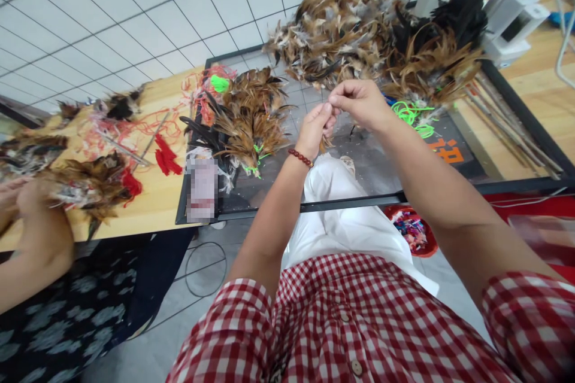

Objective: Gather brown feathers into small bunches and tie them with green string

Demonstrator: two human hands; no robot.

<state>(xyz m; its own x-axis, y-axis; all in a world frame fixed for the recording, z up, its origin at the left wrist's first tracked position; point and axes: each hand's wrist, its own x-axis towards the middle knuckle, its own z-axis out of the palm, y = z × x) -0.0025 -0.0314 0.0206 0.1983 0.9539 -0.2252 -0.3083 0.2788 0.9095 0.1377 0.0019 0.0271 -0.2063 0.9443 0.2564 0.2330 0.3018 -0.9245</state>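
My left hand (pixel 317 128) and right hand (pixel 359 105) pinch closed on small feathers (pixel 327 142) between them, above the desk's (pixel 314 200) near edge, feather piles (pixel 341 36) behind.

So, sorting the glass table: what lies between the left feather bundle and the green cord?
Both hands, left and right, pinched together, head view, between bundle and cord.

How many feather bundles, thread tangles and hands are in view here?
Feather bundles on the glass table: 3
Feather bundles on the wooden table: 4
Green thread tangles: 3
Hands: 3
Total: 13
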